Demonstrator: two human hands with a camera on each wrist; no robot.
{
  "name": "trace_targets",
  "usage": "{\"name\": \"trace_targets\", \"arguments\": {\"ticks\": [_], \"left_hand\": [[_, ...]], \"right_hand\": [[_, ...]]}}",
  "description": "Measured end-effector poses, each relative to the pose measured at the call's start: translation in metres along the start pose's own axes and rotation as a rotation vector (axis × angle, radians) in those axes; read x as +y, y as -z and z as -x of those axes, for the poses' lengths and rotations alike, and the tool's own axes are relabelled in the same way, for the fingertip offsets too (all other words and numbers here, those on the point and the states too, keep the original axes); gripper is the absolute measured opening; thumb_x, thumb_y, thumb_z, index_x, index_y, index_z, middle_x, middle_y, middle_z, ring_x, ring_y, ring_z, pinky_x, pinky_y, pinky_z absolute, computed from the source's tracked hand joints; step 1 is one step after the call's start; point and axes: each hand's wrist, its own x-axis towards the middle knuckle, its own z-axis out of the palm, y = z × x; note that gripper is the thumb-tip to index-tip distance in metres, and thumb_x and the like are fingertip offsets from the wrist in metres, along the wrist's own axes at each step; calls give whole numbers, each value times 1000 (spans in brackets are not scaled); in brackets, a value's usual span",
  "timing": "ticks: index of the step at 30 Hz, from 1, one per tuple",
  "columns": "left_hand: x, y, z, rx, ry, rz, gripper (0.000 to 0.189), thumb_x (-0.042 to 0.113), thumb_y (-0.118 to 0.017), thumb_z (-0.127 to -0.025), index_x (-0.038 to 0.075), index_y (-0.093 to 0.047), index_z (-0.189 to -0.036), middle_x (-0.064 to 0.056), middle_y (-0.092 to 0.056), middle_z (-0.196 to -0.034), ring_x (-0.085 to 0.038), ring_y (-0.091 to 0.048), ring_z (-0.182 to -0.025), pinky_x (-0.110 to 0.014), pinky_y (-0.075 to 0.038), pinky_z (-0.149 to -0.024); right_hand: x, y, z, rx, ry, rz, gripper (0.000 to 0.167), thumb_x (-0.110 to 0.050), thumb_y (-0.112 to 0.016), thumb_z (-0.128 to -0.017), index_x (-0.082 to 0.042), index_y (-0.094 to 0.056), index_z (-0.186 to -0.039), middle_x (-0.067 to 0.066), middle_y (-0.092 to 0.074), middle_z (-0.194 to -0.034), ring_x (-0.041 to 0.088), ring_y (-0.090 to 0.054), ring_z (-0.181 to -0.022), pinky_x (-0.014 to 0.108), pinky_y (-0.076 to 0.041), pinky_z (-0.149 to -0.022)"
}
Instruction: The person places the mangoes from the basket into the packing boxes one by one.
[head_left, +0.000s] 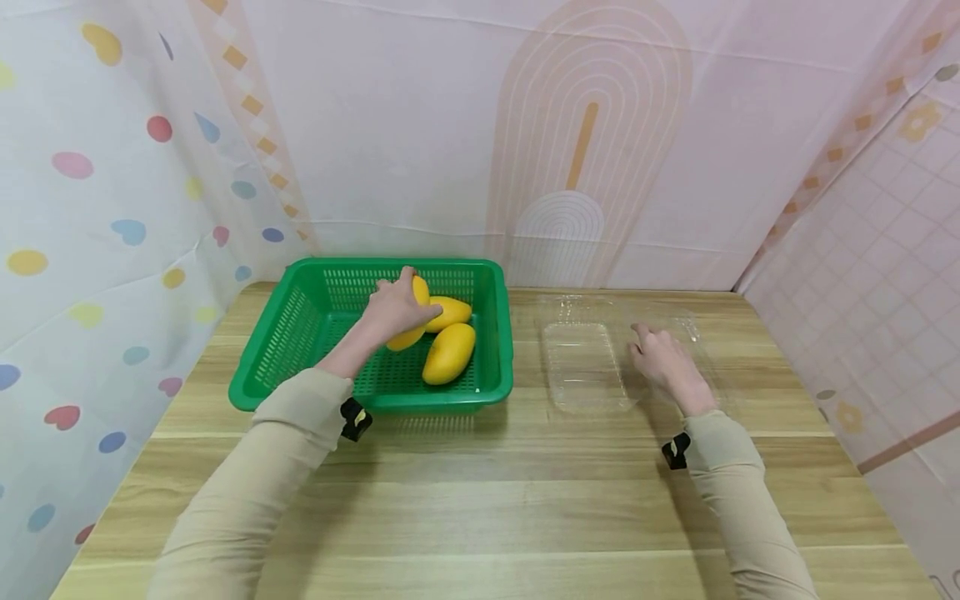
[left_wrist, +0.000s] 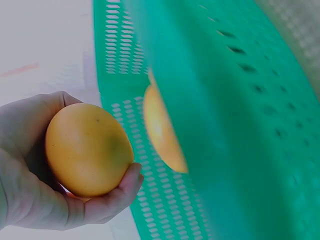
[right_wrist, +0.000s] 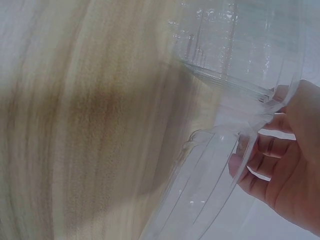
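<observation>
My left hand [head_left: 396,310] grips a yellow mango [left_wrist: 90,150] with thumb and fingers around it, within the rim of a green plastic basket [head_left: 416,402]. Two more mangoes lie in the basket, one mango [head_left: 448,354] nearer me and another mango [head_left: 452,313] behind it. On the right, a clear plastic clamshell box [head_left: 588,367] lies spread out on the table. My right hand [head_left: 663,360] is at the seam between its two halves. Seen from the right wrist, the fingers [right_wrist: 255,165] curl at the edge of the clear plastic box, holding it there.
The wooden table [head_left: 480,517] carries both the basket and the box. A patterned cloth [head_left: 390,150] hangs behind it and along both sides. The basket's raised rim stands between its mangoes and the box.
</observation>
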Motion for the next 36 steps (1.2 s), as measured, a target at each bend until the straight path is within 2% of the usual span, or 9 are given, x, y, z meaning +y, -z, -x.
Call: {"name": "trace_targets", "arguments": {"ticks": [5, 10, 14, 18, 22, 28, 30, 32, 36], "left_hand": [[22, -1, 1, 0, -30, 6, 75, 40, -58, -88, 10, -20, -146, -32, -37, -134, -48, -46, -111, -49, -48, -83], [47, -6, -2, -3, -58, 8, 79, 42, -57, -87, 13, -17, -149, -31, -37, -133, -45, -48, -109, -49, -49, -84], [68, -14, -5, -14, -86, 31, 79, 43, -58, -87, 14, -18, -149, -30, -37, -135, -43, -48, -111, -48, -49, -87], [91, -24, -7, -17, -113, 44, 80, 43, -59, -87, 15, -19, -150, -28, -38, -135, -41, -49, -111, -46, -49, -87], [114, -38, -9, -15, -145, 38, 78, 42, -62, -85, 15, -24, -148, -25, -43, -128, -37, -52, -106, -41, -51, -82], [143, -62, -8, -54, -180, 6, 76, 41, -63, -85, 16, -27, -146, -24, -44, -128, -34, -54, -107, -38, -52, -80], [151, -70, -7, -70, -181, 14, 76, 41, -64, -85, 17, -26, -147, -23, -44, -129, -34, -53, -109, -39, -52, -82], [157, -79, -6, -81, -183, 28, 76, 41, -64, -85, 18, -27, -147, -23, -44, -130, -34, -53, -112, -41, -52, -83], [168, -97, -5, -86, -179, 27, 76, 43, -65, -84, 19, -28, -146, -22, -44, -130, -35, -55, -112, -41, -53, -83]], "right_hand": [[0, 0, 0, 16, 10, 12, 45, -17, -46, -97, 7, -41, -135, 15, -58, -76, 20, -49, -59, 38, -47, -59], [1, -1, -1, 1, 12, -2, 46, -17, -46, -98, 7, -40, -136, 7, -49, -67, 14, -42, -51, 29, -40, -51], [1, -2, -1, 6, 21, -2, 46, -17, -46, -98, 8, -40, -136, 5, -47, -63, 13, -40, -50, 28, -38, -50], [3, -3, -1, 10, 25, 4, 46, -17, -46, -98, 8, -41, -136, 5, -48, -64, 13, -41, -50, 28, -40, -52], [3, -2, 0, 10, 27, 2, 46, -17, -45, -98, 8, -41, -136, 6, -47, -65, 12, -39, -49, 28, -39, -52], [3, -1, 1, -5, 19, -14, 47, -17, -43, -99, 8, -38, -138, 8, -49, -66, 12, -39, -47, 29, -41, -51], [3, 0, 2, 1, 24, -11, 46, -17, -43, -99, 8, -39, -137, 16, -57, -76, 14, -43, -51, 33, -45, -56], [3, 0, 2, 4, 23, -7, 46, -17, -44, -99, 8, -39, -137, 25, -62, -93, 16, -48, -55, 39, -49, -63], [3, 1, 2, 10, 12, 6, 47, -18, -45, -98, 7, -40, -137, 33, -56, -122, 25, -57, -71, 50, -50, -79]]}}
